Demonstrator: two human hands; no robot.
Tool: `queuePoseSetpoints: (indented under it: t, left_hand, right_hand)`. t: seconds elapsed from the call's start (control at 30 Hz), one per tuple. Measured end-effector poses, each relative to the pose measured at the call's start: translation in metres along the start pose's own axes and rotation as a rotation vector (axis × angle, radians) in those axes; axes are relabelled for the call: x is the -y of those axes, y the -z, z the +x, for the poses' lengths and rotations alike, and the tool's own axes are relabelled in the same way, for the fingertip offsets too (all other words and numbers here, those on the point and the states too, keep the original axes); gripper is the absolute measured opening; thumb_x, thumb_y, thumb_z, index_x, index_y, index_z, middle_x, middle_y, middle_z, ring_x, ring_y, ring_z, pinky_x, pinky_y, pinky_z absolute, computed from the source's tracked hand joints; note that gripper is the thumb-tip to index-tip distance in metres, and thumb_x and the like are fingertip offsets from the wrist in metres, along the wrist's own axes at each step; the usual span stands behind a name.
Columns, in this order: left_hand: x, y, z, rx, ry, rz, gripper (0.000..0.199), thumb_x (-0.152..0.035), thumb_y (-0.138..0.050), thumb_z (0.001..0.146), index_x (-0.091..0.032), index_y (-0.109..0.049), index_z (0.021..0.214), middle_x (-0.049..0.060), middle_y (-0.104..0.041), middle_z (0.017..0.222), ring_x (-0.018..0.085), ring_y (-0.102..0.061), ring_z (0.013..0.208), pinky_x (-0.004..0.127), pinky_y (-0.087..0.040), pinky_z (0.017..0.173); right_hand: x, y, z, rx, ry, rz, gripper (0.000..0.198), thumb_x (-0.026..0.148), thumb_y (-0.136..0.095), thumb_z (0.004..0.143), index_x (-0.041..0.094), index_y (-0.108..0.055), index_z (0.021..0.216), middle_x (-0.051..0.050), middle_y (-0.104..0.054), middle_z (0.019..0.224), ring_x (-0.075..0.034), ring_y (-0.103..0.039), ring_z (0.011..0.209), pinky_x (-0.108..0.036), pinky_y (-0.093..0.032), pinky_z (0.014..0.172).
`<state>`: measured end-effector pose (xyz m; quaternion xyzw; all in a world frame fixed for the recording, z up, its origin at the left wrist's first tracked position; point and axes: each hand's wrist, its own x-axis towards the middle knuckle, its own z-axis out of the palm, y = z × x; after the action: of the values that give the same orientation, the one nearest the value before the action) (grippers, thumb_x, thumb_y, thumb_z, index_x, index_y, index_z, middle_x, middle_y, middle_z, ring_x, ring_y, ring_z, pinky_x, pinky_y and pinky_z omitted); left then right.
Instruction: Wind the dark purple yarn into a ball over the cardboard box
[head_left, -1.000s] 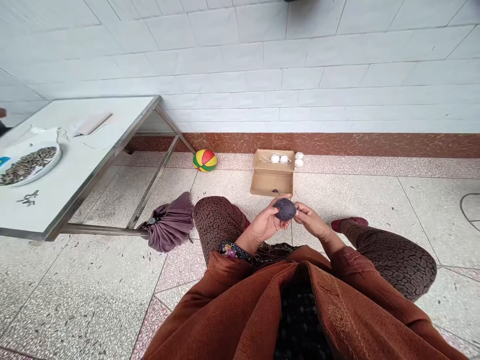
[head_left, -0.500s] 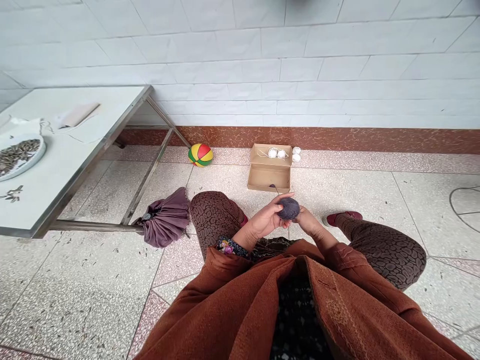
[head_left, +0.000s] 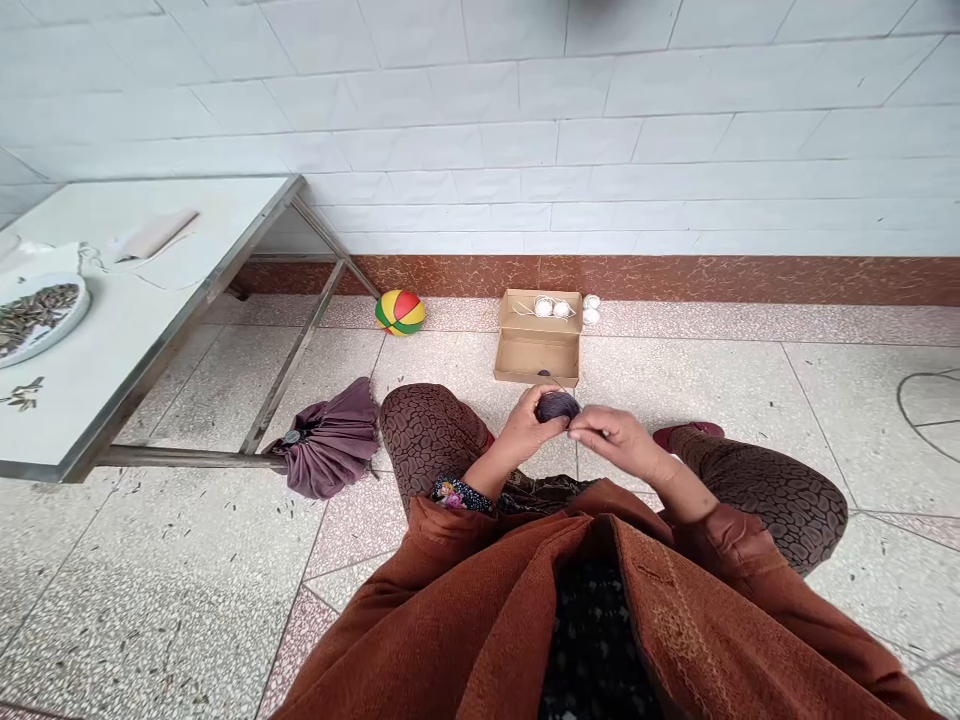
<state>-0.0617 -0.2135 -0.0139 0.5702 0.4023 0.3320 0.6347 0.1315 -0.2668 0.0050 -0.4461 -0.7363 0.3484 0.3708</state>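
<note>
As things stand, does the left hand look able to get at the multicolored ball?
Probably not: the left hand holds the dark yarn ball, and the multicolored ball lies farther off, beyond the left knee.

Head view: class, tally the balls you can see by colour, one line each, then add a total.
White balls: 4 (2 in the box, 2 beside it)
Dark yarn ball, in the left hand: 1
Red, yellow and green ball: 1
Total: 6
Not counted: a dark clump in the box, too small to identify.
</note>
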Motion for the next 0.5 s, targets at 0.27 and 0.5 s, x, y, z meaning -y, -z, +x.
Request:
queuePoseSetpoints:
  t: [0.27, 0.5]
  left_hand:
    - [-0.012, -0.002, -0.011, 0.254, 0.025, -0.36, 0.072, -0.033, -0.074, 0.076, -0.027, -0.048, 0.144, 0.007, -0.06, 0.114, 0.02, -0.059, 0.098, 0.03, -0.049, 0.079]
    - [-0.001, 0.006, 0.001, -0.148, -0.007, -0.195, 0.068, -0.022, -0.078, 0.067, -0.023, -0.052, 0.13, 0.006, -0.06, 0.116, 0.019, -0.058, 0.102, 0.032, -0.046, 0.092]
  right_hand:
    - [-0.043, -0.009, 0.022, -0.276, -0.179, 0.045, 0.038, 0.054, -0.055, 0.097, 0.021, -0.067, 0.08, -0.003, -0.065, 0.076, -0.019, -0.061, 0.073, -0.033, -0.05, 0.072]
    - [-0.034, -0.044, -0.014, 0.059, -0.026, -0.052, 0.036, 0.048, -0.048, 0.103, 0.023, -0.066, 0.085, -0.005, -0.067, 0.081, -0.019, -0.063, 0.075, -0.032, -0.051, 0.073]
